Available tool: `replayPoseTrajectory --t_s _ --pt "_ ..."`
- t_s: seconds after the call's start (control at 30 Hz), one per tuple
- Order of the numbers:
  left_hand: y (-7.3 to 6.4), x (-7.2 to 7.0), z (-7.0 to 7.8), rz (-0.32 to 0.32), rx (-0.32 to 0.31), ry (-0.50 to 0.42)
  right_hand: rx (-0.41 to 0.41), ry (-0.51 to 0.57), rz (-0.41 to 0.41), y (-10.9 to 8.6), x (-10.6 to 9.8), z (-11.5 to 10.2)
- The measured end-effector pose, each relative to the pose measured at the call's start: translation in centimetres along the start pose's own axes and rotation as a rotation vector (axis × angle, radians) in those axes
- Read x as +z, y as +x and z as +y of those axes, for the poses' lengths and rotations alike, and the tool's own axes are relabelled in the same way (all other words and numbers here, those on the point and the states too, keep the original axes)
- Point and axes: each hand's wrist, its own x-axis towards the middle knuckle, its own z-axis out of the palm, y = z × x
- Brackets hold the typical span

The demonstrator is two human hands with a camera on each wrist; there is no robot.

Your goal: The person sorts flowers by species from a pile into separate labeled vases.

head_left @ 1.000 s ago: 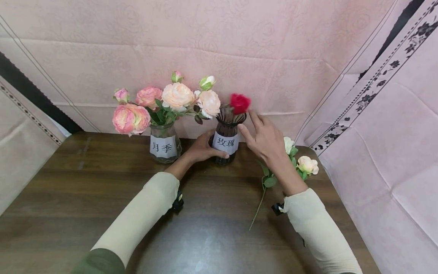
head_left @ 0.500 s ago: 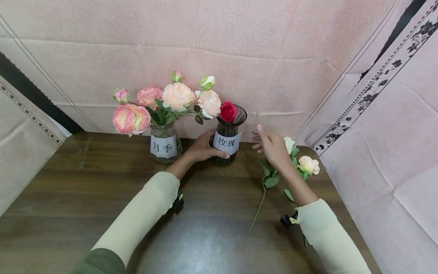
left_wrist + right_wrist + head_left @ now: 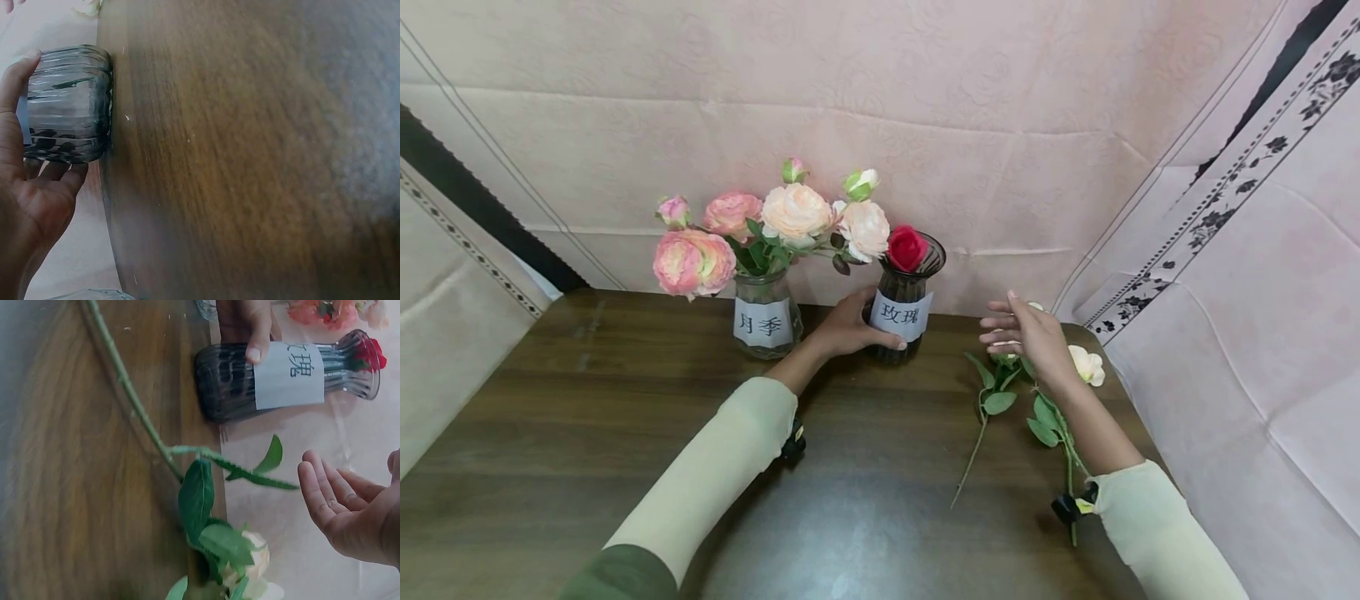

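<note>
A dark ribbed glass vase (image 3: pixel 897 283) with a white paper label stands toward the back of the table. One red rose (image 3: pixel 907 248) is in it, its bloom leaning on the left part of the rim. My left hand (image 3: pixel 852 327) grips the vase low on its left side, thumb across the front; the left wrist view shows fingers behind the glass (image 3: pixel 72 103). Off to the right, my right hand (image 3: pixel 1033 340) is in the air with fingers extended, holding nothing. It partly covers pale flowers on green stems (image 3: pixel 1054 417) lying on the table, one cream bloom (image 3: pixel 1087 365) showing.
Left of the dark vase is a clear glass vase (image 3: pixel 765 321), also labelled, full of pink and peach flowers (image 3: pixel 796 214). A loose leafy stem (image 3: pixel 972 458) points toward the front of the wooden table (image 3: pixel 850 500). Pink cloth (image 3: pixel 962 100) hangs behind.
My right hand has come away from the red rose and moved right, over the lying flowers. The rose has dropped lower and tipped left in the vase. My left hand keeps its hold.
</note>
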Motion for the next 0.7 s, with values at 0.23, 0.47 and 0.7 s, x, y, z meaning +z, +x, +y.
replayPoseTrajectory --t_s 0.23,0.47,0.7 --pt "-0.2 0.0 0.2 0.007 -0.016 -0.008 0.03 0.017 -0.003 -1.4 -1.5 0.9" --pt "-0.2 0.0 0.2 0.008 -0.019 -0.008 0.069 0.007 -0.003 -3.0 -2.6 2.2" --pt "-0.1 0.1 0.1 0.008 -0.015 -0.012 0.123 -0.058 0.008 -4.8 -3.1 3.7"
